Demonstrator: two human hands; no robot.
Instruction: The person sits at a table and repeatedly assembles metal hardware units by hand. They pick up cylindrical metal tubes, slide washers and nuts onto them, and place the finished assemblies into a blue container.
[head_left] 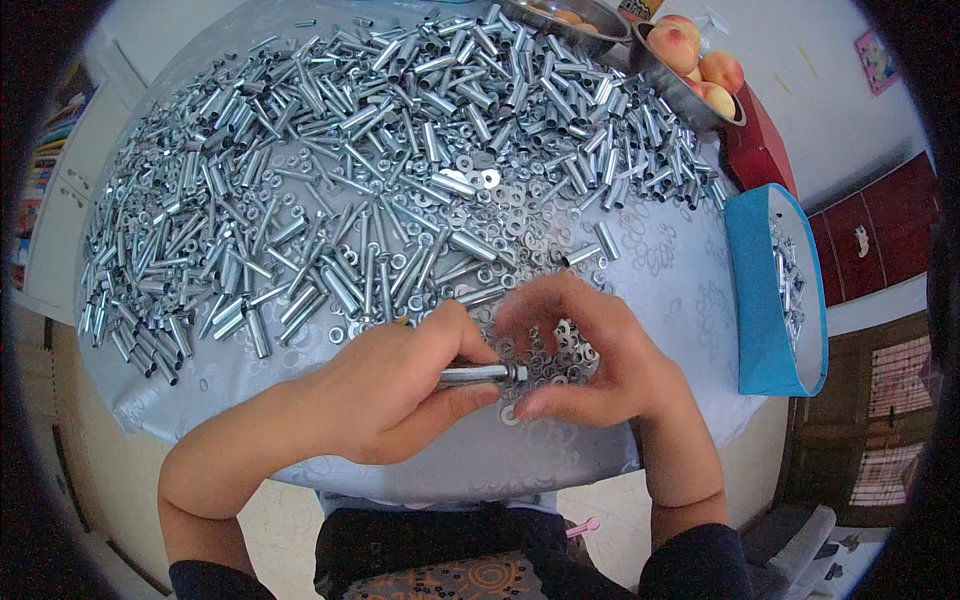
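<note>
My left hand (375, 385) pinches a silver sleeve anchor bolt (474, 374) between thumb and fingers, lying level above the table's near edge. A hex nut (522, 373) with what looks like a washer behind it sits on the bolt's right end. Around that end curves my right hand (625, 355), thumb and fingers spread wide apart, with nothing visible gripped in it. Its upper fingers are somewhat blurred. Beneath and between the two hands lie loose flat washers (572, 352) and small nuts, partly hidden by my right hand.
A large heap of metal sleeves and bolts (400, 110) covers the far and left table. At the right edge stands a blue fabric bin (757, 300) with metal parts inside. Metal bowls (680, 95) hold peaches and eggs at the back, beside a red box (757, 140).
</note>
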